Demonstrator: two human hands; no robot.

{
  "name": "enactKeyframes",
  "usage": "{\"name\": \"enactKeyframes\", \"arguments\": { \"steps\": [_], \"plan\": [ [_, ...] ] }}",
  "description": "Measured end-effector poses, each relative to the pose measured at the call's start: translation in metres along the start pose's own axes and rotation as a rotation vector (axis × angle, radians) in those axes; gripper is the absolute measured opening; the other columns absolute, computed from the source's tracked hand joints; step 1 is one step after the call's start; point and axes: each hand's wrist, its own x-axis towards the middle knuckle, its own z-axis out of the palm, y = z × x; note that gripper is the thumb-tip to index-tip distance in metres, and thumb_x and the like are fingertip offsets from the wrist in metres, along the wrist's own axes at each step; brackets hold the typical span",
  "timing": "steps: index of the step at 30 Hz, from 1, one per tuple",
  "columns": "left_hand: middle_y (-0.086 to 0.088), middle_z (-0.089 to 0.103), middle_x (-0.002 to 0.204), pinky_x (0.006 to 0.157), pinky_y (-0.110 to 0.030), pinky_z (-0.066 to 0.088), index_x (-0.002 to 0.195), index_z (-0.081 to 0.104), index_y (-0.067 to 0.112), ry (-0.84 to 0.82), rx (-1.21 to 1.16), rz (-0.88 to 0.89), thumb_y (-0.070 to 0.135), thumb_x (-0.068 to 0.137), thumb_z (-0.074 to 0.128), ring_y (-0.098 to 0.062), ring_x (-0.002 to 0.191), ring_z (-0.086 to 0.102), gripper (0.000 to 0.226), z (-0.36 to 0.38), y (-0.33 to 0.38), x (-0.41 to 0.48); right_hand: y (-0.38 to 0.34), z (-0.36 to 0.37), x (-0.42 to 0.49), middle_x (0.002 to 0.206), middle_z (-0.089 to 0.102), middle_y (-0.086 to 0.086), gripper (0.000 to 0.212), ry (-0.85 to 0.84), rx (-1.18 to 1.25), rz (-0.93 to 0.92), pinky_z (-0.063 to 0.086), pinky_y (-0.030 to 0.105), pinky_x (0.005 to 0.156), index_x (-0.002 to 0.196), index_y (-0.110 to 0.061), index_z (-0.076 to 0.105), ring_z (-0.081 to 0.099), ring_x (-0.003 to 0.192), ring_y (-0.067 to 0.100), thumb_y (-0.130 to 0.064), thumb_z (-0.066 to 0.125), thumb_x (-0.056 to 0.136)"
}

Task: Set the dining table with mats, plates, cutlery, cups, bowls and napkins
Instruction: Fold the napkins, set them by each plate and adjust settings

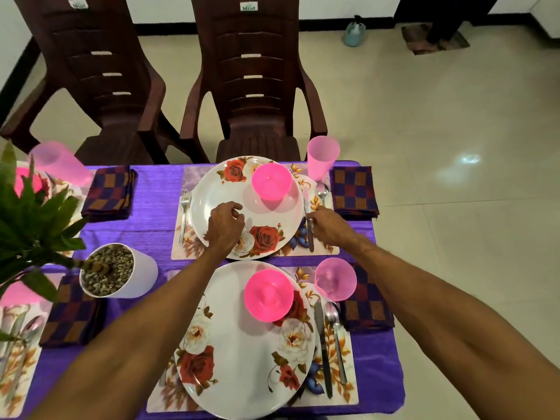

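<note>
Cutlery step, far setting: right hand (328, 225) pinches the knife (309, 237) just right of the far plate (218, 192). Left hand (225, 221) loosely curled, empty, over the plate. Next move, probably: square the knife alongside the spoon (322, 190).

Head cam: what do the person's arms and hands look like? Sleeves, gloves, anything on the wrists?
No sleeves in view: left arm and right arm are bare up to the frame edge. The left hand and right hand wear no gloves. No watch or bracelet on either wrist, and no rings visible.
</note>
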Motion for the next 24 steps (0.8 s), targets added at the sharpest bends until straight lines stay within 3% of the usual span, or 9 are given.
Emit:
{"name": "enactKeyframes", "arguments": {
  "steps": [8, 18, 24],
  "plan": [
    [-0.009, 0.074, 0.099, 0.083, -0.029, 0.045, 0.110, 0.074, 0.007, -0.010, -0.007, 0.038, 0.008, 0.086, 0.066, -0.024, 0.092, 0.066, 0.025, 0.009, 0.000, -0.004, 0.000, 0.006, 0.004, 0.125, 0.054, 0.015, 0.036, -0.026, -0.067, 0.053, 0.051, 0.048, 0.083, 0.125, -0.011, 0.054, 0.054, 0.112, 0.036, -0.021, 0.061, 0.092],
    [-0.010, 0.074, 0.099, 0.082, -0.027, 0.045, 0.111, 0.074, 0.006, -0.013, -0.012, 0.058, 0.008, 0.086, 0.068, -0.023, 0.090, 0.067, 0.025, 0.011, 0.003, -0.005, 0.000, 0.006, 0.005, 0.124, 0.055, 0.014, 0.030, 0.003, -0.058, 0.067, 0.052, 0.048, 0.084, 0.120, -0.010, 0.056, 0.056, 0.110, 0.034, -0.020, 0.062, 0.092],
    [-0.011, 0.074, 0.101, 0.082, -0.026, 0.045, 0.112, 0.073, 0.005, -0.014, -0.023, 0.066, 0.008, 0.087, 0.068, -0.023, 0.091, 0.067, 0.025, 0.010, 0.006, -0.005, 0.008, -0.001, 0.001, 0.099, 0.070, 0.015, 0.021, 0.357, 0.161, 0.231, 0.055, 0.036, 0.070, 0.105, -0.001, 0.071, 0.068, 0.086, 0.030, 0.003, 0.057, 0.090]
  ]
}}
